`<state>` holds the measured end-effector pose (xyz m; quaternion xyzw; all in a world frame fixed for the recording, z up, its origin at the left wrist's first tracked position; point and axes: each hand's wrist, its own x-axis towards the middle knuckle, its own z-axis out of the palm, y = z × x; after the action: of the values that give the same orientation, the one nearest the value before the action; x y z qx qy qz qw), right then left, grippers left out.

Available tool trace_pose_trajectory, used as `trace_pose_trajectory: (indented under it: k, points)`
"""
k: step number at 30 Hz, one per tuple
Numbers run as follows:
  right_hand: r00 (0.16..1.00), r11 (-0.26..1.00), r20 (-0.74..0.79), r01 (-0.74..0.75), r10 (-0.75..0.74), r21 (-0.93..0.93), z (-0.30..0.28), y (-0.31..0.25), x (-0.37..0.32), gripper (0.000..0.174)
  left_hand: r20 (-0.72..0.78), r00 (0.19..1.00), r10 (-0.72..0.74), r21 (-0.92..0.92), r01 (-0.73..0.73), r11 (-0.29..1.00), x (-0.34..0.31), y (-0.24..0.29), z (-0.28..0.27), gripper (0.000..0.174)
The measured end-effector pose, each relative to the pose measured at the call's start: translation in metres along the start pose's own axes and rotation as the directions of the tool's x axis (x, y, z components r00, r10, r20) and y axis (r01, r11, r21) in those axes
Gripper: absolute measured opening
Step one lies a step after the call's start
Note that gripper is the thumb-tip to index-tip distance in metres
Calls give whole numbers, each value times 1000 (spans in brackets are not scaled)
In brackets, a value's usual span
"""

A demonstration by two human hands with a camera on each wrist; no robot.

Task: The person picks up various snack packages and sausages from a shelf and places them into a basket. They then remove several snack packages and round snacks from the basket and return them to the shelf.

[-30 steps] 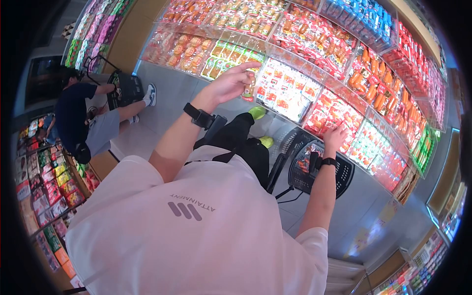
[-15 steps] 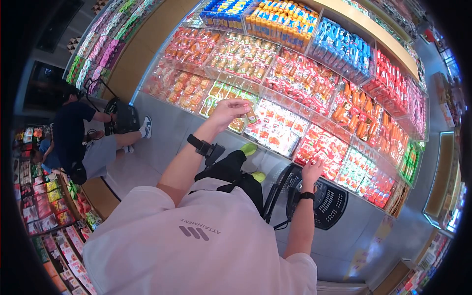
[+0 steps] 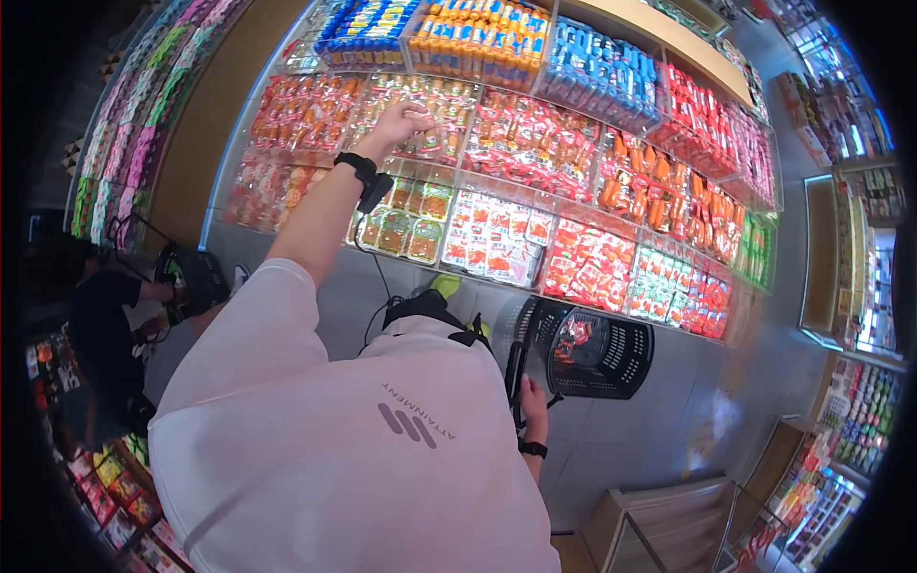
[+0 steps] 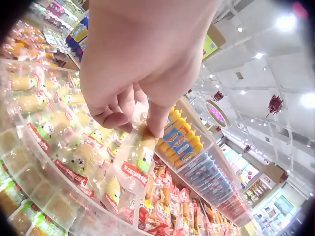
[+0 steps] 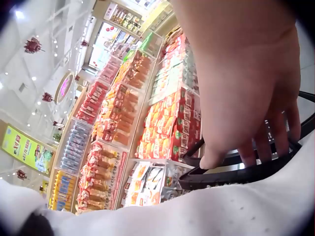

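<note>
My left hand (image 3: 394,126) reaches over a clear bin of wrapped sausage-like snacks on the display. In the left wrist view, thumb and fingers pinch the top of a clear snack packet (image 4: 134,162) with a small panda picture and a red label. It overlaps similar packets (image 4: 81,160) in the bin. Low by my body, my right hand (image 3: 535,406) is at the black handle (image 5: 231,178) of a shopping basket (image 3: 634,368). In the right wrist view its thumb lies by the handle bar and its fingers go around behind. Red packets (image 3: 575,334) lie inside the basket.
Stepped clear bins hold red snack packs (image 3: 587,258), orange sausages (image 3: 478,33) and blue-wrapped sticks (image 3: 602,72). To the left, a person in dark clothes (image 3: 100,325) crouches by another black basket (image 3: 191,282). More shelves (image 3: 855,411) stand at the right.
My left hand has moved up and left from the lower bins to a higher one; the packet it held half a second ago is different. My right hand has withdrawn from the red packs to the basket handle.
</note>
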<state>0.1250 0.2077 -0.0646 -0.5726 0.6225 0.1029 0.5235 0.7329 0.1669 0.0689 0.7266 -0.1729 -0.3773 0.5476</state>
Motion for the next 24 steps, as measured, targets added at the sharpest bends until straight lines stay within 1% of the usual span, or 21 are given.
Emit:
trace_pose_trajectory:
  k: [1, 2, 3, 4, 5, 6, 7, 9, 10, 11, 12, 13, 14, 15, 16, 17, 18, 19, 21, 23, 24]
  points:
    - [987, 995, 125, -102, 99, 16, -1, -20, -20, 62, 10, 1000, -2, 49, 2, 999, 17, -5, 1, 35]
    - [987, 991, 103, -128, 123, 39, 3, -21, -25, 62, 44, 998, 55, 57, -57, 997, 65, -45, -3, 39]
    - [991, 994, 73, -107, 108, -22, 11, -21, -29, 66, 82, 996, 46, 66, -51, 997, 71, -43, 6, 39]
    - [994, 992, 52, -92, 97, -85, 19, -22, -36, 70, 81, 997, 9, 140, -20, 990, 72, -36, 14, 41]
    - [983, 986, 100, -158, 152, 61, 21, -23, -40, 70, 75, 997, -35, 217, 18, 976, 70, -31, 19, 43]
    - [977, 974, 121, -191, 177, 124, 28, -9, -34, 71, 51, 991, -122, 312, 100, 945, 69, -26, 23, 43]
    - [982, 983, 59, -180, 178, 28, 32, -8, -37, 67, 78, 985, -155, 336, 120, 934, 74, -34, 25, 43]
    - [986, 976, -33, -168, 165, -136, 45, -13, -45, 61, -73, 997, 11, 500, 27, 865, 90, -48, 30, 37]
    - [986, 966, -74, -162, 150, -201, 49, -19, -47, 57, -34, 941, 337, 589, -253, 768, 89, -54, 29, 32]
    - [986, 968, -94, -156, 140, -198, 53, -25, -46, 55, -25, 966, 259, 555, -202, 807, 90, -57, 25, 31]
    - [980, 968, -129, -172, 149, -183, 60, -25, -48, 53, 11, 985, 173, 520, -154, 840, 80, -46, 30, 30]
    - [975, 973, -180, -163, 133, -162, 60, -32, -52, 53, 37, 989, 142, 572, -137, 809, 77, -42, 31, 32]
    - [961, 971, -237, -180, 140, -158, 62, -38, -54, 51, 44, 984, 170, 679, -155, 718, 72, -37, 33, 33]
    - [952, 976, -275, -174, 133, -132, 60, -45, -56, 49, 74, 986, 147, 588, -162, 793, 85, -56, 24, 36]
    - [948, 969, -268, -211, 171, -130, 60, -44, -53, 49, 122, 966, 229, 656, -252, 712, 80, -53, 24, 39]
    - [946, 972, -281, -201, 160, -121, 55, -53, -56, 48, 232, 712, 663, 743, -569, 352, 90, -67, 18, 38]
    - [946, 975, -288, -188, 147, -119, 51, -61, -57, 47, 202, 630, 750, 793, -555, 252, 77, -59, 23, 36]
    - [937, 974, -302, -209, 174, -87, 45, -67, -62, 47, 235, 620, 749, 774, -585, 241, 61, -50, 28, 36]
    - [951, 960, -204, -257, 231, -111, 34, -78, -65, 47, 42, 694, 719, 691, -540, 480, 23, -32, 51, 31]
    - [952, 966, -220, -239, 213, -96, 31, -74, -68, 48, 154, 825, 543, 502, -539, 676, -17, -29, 83, 26]
    - [965, 977, -197, -192, 170, -96, 30, -72, -71, 47, 293, 836, 464, 430, -548, 717, -37, -35, 101, 23]
